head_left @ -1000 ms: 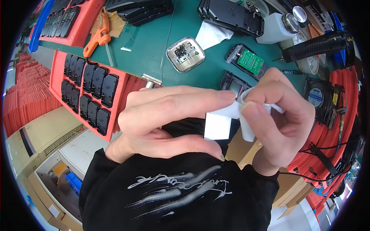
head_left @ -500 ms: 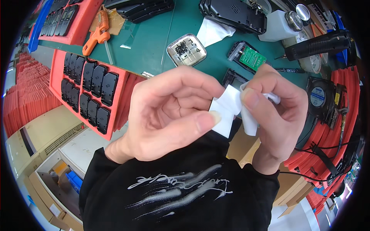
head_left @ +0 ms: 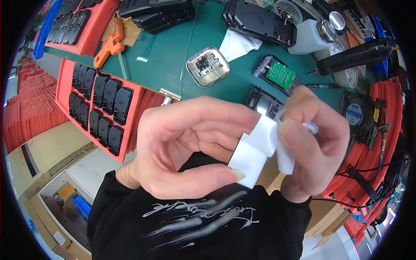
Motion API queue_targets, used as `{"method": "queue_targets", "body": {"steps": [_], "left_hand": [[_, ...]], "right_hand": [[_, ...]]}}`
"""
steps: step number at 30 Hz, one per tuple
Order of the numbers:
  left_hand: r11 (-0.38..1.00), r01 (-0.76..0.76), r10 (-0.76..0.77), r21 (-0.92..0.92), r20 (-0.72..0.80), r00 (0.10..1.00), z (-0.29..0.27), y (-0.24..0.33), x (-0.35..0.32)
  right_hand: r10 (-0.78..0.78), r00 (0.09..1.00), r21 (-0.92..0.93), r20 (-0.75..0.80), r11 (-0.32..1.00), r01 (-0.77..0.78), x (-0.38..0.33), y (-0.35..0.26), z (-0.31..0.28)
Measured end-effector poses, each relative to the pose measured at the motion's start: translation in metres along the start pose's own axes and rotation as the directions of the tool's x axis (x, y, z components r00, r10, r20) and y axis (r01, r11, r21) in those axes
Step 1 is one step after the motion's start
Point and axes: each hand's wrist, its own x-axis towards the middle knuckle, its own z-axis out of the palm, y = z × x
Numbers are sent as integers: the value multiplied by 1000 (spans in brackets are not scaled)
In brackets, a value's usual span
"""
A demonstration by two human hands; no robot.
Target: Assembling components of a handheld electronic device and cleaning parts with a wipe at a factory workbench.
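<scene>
My left hand [head_left: 162, 167] pinches a small flat white rectangular piece [head_left: 248, 161] between its thumb and fingers, held above my lap near the table edge. My right hand [head_left: 318, 141] is closed on a folded white wipe [head_left: 286, 161], with the thumb pressing it. The wipe lies against the upper right part of the white piece; their exact border is hard to make out. Beyond the hands, on the green table [head_left: 169, 52], lie a black housing with a green circuit board [head_left: 281, 75] and another housing with a small screen [head_left: 262, 105], partly hidden by my right hand.
A metal dish [head_left: 191, 66] holds black screws. An orange glue gun [head_left: 113, 42] lies far left, above a red foam tray [head_left: 135, 97] of black casings. At right are an electric screwdriver [head_left: 355, 57], a white bottle [head_left: 308, 39], a marker [head_left: 323, 86] and a fan [head_left: 353, 113].
Both hands have moved slightly down toward my body, carrying the white piece and the wipe. More of the small-screen housing shows now. Both grips stay closed.
</scene>
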Motion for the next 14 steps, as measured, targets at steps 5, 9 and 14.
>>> {"method": "queue_targets", "body": {"steps": [5,9,14], "left_hand": [[975,34,-13,-221,99,995,-9,-3,-5],[961,-21,112,-277,315,942,-20,-13,-2],[964,-54,155,-261,385,910,-23,-8,1]], "right_hand": [[-214,976,-120,39,969,217,-8,-12,5],[-204,977,-160,68,964,212,-16,-23,3],[-183,976,-148,120,969,200,-13,-34,6]]}}
